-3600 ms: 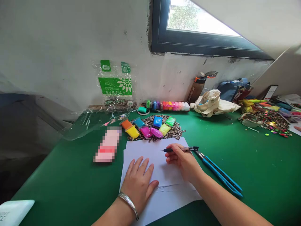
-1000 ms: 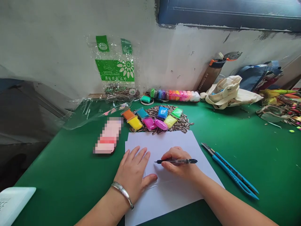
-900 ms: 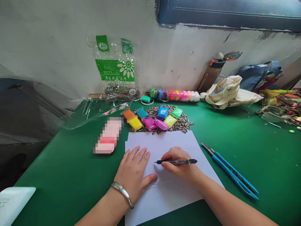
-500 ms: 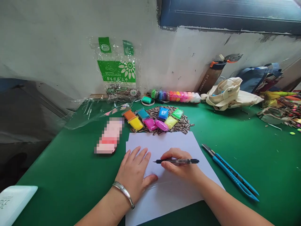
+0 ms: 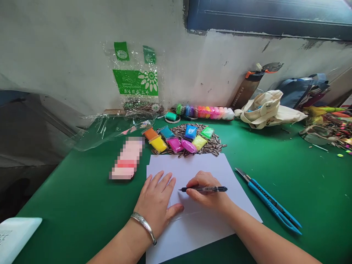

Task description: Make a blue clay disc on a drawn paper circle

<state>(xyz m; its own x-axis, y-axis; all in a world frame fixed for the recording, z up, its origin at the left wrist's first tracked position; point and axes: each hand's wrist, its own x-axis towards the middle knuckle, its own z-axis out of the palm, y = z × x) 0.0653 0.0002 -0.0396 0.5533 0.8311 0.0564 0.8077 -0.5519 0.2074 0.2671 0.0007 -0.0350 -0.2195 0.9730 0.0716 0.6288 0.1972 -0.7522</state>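
Observation:
White paper (image 5: pixel 203 227) lies on the green tabletop in front of me. My left hand (image 5: pixel 155 198) rests flat on its left part, fingers spread, with a silver bracelet at the wrist. In my right hand (image 5: pixel 207 196) is a black pen (image 5: pixel 202 189), gripped between thumb and fingers. The pen points left, its tip over the paper close to my left hand; whether the tip touches, I cannot tell. Just beyond the paper's far edge, several coloured clay packets (image 5: pixel 189 132) lie on a heap of sunflower seeds (image 5: pixel 218 145).
A blue utility knife (image 5: pixel 272 201) with its blade out lies right of the paper. Leftward are a blurred pink object (image 5: pixel 126 161) and a white device (image 5: pixel 18 234). Along the wall stand a seed bag (image 5: pixel 136 84), a row of clay (image 5: pixel 211 112), a bottle (image 5: pixel 246 88) and a cloth bag (image 5: pixel 268 108).
My right hand has shifted slightly left and the pen's back end has swung a little. The left hand stays flat on the paper. The whole view has drifted slightly.

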